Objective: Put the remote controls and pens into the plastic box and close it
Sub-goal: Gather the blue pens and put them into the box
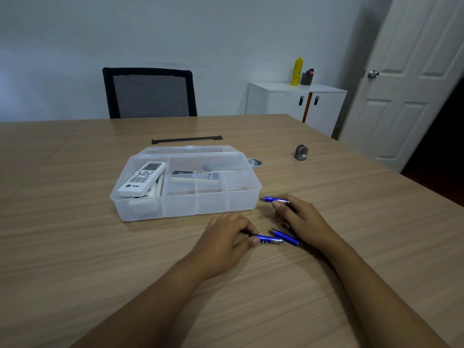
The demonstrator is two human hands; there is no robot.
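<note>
A blue pen (270,240) is pinched at its near end between thumb and fingertips of the left hand (227,236), low on the table (100,259). A second blue pen (275,200) is gripped by the curled fingers of the right hand (300,218), its tip pointing toward 9 o'clock. A third blue pen (286,237) lies on the table between the two hands, touching the first. At 11 o'clock from the hands the clear plastic box (185,207) stands open, its lid (190,150) folded back. A white remote control (143,179) is seen in the left compartment, and a second remote (198,177) across the middle ones.
</note>
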